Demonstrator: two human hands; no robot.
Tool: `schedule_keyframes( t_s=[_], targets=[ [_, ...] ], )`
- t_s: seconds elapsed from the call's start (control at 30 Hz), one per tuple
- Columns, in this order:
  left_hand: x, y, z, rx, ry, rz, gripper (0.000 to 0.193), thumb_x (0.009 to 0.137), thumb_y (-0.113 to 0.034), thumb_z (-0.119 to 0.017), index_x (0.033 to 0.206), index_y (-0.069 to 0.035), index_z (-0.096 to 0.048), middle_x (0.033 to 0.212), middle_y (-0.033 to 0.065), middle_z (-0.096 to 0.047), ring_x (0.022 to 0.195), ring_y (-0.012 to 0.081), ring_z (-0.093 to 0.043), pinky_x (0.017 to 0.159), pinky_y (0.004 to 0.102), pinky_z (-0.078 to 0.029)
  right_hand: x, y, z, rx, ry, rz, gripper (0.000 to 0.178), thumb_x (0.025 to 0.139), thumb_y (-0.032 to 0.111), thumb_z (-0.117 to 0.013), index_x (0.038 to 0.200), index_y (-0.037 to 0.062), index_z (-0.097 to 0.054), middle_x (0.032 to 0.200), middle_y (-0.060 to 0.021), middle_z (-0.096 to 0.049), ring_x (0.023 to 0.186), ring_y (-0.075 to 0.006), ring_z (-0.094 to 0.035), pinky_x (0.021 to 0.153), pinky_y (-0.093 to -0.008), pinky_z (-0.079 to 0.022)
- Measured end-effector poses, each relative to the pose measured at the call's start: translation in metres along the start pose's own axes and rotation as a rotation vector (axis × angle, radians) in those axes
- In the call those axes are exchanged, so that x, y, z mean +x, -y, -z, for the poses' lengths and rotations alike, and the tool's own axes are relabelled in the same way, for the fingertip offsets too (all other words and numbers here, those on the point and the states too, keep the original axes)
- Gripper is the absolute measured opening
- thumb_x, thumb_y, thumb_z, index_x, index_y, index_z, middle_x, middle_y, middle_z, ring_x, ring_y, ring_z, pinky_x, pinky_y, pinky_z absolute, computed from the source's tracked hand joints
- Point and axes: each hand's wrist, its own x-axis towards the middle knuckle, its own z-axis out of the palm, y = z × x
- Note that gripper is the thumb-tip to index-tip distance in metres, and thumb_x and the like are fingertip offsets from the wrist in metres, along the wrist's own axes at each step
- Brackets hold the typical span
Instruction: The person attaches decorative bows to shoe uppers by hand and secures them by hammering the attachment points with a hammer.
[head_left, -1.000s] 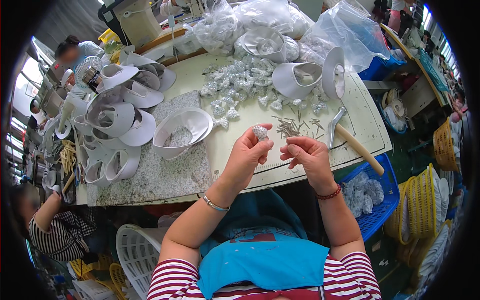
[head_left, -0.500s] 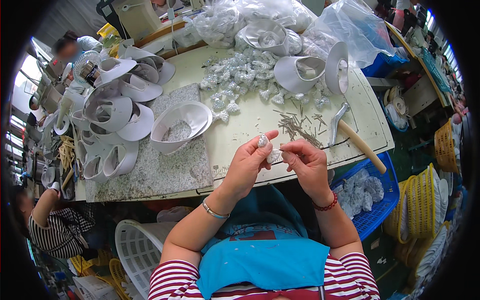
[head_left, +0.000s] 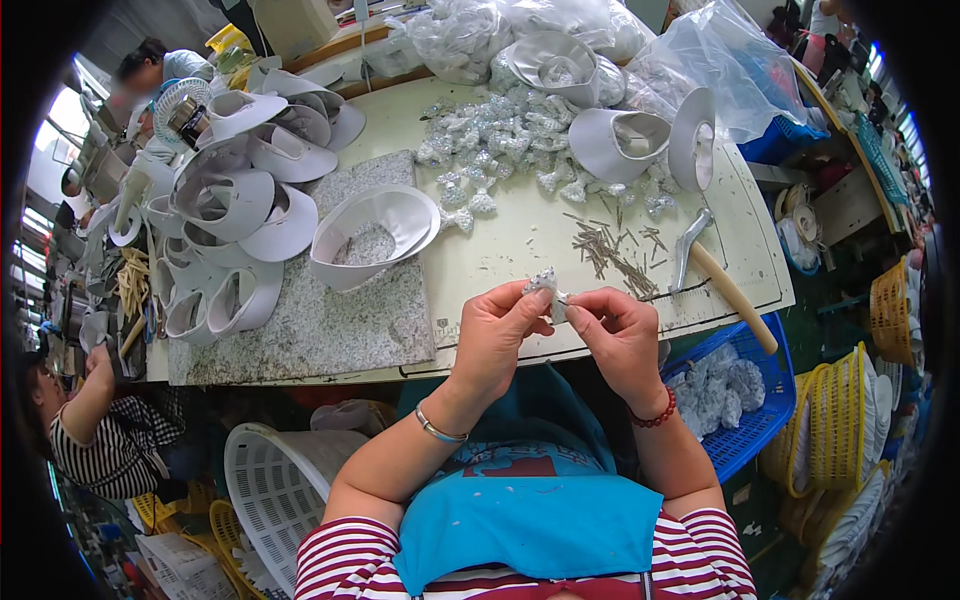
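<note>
Above the table's near edge, my left hand has thumb and fingers closed on a small silver sequined bow. My right hand meets it from the other side, thumb and forefinger pinched together at the bow's edge. Something thin and dark shows at those fingertips, too small to make out. Beyond my hands lies a scatter of short brown nail-like sticks. To their right rests a hammer with a curved metal head and wooden handle. Farther back sits a heap of similar silver bows.
Several white visor-shaped pieces are piled at the left; one stands on a speckled slab. A blue basket of silvery pieces is below the table's right edge. A white basket stands lower left, yellow baskets at right.
The bow has turned between my fingers, and my right fingertips have come closer against it. The whole view has shifted slightly. At left, another person's arm has moved a little.
</note>
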Motion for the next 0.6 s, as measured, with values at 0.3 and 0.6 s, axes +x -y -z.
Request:
schedule_keyframes(
  t_s=[0.3,0.6],
  targets=[
    [-0.002,0.002,0.000,-0.044,-0.015,-0.030,0.023,0.092,-0.016,-0.069,0.107,0.002,-0.069,0.090,0.0062,-0.070,0.074,0.0112,-0.063,0.071,0.0258,-0.054,0.002,-0.009,-0.001,0.071,0.031,-0.038,0.010,0.087,0.005,-0.068,0.094,-0.0008,-0.071,0.075,-0.0003,-0.066,0.062,-0.0028,-0.054,0.055,-0.0193,-0.042],
    [-0.002,0.007,0.003,0.060,0.034,-0.093,0.024,0.091,-0.017,-0.069,0.107,0.001,-0.070,0.092,0.0051,-0.070,0.078,0.0110,-0.062,0.073,0.0256,-0.053,0.005,-0.007,0.002,0.127,0.077,-0.061,0.009,0.088,0.005,-0.069,0.094,-0.0021,-0.069,0.077,0.0001,-0.067,0.066,-0.0021,-0.055,0.058,-0.0184,-0.043]
  ],
)
